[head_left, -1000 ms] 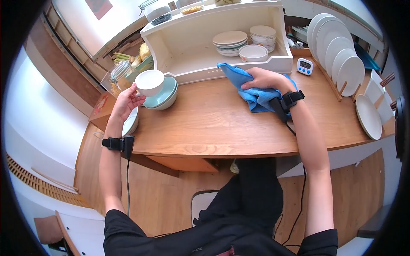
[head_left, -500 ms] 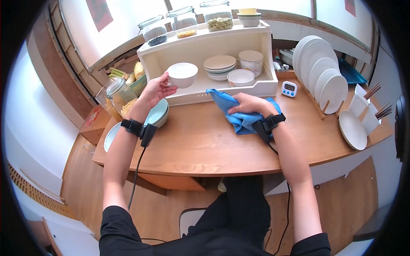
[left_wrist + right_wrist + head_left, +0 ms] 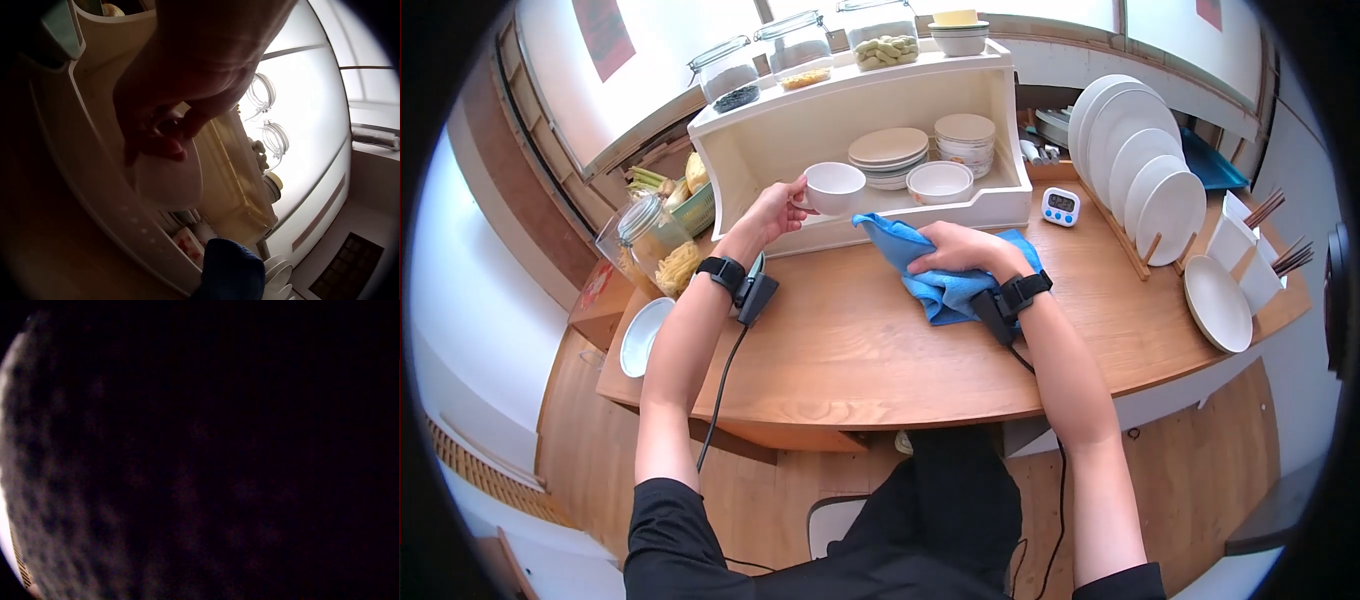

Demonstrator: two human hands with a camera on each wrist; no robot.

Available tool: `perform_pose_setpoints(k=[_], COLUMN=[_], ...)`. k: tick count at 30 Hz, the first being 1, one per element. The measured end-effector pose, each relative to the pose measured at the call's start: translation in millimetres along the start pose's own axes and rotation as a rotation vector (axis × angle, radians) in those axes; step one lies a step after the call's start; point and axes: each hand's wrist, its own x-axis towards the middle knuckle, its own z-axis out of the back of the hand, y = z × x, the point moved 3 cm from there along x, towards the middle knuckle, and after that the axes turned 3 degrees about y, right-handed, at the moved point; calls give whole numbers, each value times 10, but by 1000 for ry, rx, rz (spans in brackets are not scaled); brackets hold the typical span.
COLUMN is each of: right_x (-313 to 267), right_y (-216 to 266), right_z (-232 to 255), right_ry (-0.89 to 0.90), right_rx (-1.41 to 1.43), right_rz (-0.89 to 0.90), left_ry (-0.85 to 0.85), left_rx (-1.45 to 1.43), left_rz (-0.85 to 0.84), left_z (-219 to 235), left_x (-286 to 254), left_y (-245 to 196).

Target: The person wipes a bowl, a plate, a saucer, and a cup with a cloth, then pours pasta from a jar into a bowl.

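My left hand (image 3: 775, 212) pinches the small handle of a white cup (image 3: 835, 188), held upright in front of the cream shelf unit (image 3: 770, 150). In the left wrist view, thumb and fingers close around the handle beside the cup's white wall (image 3: 169, 181). Just to the right, my right hand (image 3: 960, 248) grips a bunched blue cloth (image 3: 885, 237) over the wooden desk. One corner of the cloth sticks up towards the cup. The right wrist view is nearly all dark, its lens covered by textured fabric.
On the shelf stand stacked plates (image 3: 888, 147) and a white bowl (image 3: 940, 183); glass jars (image 3: 730, 85) line its top. To the right are a timer (image 3: 1060, 207), a rack of white plates (image 3: 1155, 170) and a leaning plate (image 3: 1218, 303). A bowl (image 3: 643, 337) sits by my left forearm.
My left hand has carried the cup from above the pale blue bowls forward and right to the shelf's front. The right hand keeps its grip on the cloth; the head view has shifted.
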Motion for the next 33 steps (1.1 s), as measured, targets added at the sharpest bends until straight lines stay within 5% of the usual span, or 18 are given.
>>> perform_pose_setpoints(k=[13,21,33], right_x=[-1,-10,-17], right_y=[1,2,31], right_z=[2,3,-6], right_ry=[-2,-37,13], right_rx=[14,0,-11], right_rz=[-17,-1,-67], left_ry=[-10,-92,-177], left_rx=[28,-108,130], left_rz=[79,276,365], left_z=[-57,386,840], left_x=[227,454,485], left_y=[130,239,259])
